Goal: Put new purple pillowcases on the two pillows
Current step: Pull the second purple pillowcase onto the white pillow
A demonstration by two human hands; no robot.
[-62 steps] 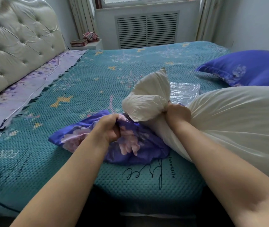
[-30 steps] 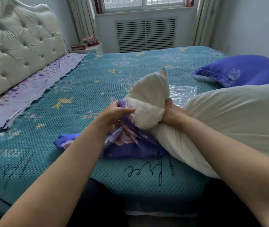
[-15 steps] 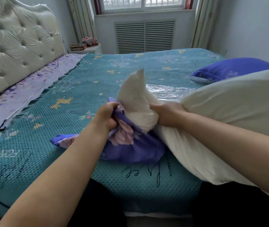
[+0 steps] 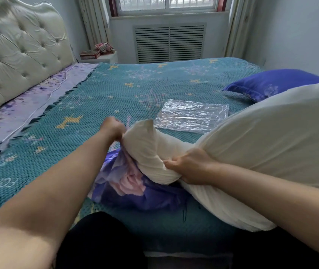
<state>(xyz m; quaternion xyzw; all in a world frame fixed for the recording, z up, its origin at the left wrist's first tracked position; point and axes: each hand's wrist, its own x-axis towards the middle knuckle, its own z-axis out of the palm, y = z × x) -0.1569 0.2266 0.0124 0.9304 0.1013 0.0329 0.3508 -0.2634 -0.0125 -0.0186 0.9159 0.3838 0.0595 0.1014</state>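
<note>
Purple pillowcase (image 4: pixel 135 191) | white pillow (image 4: pixel 261 144) corner entering | hands grip both

We are seeing the bare pillow (image 4: pixel 261 144) lying right of the pillowcase (image 4: pixel 131 189), seemingly overlapping it; the plastic bag (image 4: pixel 191 115) is lying behind both, the covered pillow (image 4: pixel 267 84) sitting farther right.

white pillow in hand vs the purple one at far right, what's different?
The bare white pillow has no case; the purple-cased pillow is covered. The white one is squeezed at its near end by the right hand, its corner gripped by the left hand; the purple one lies untouched. Both are on the teal bedspread.
</note>
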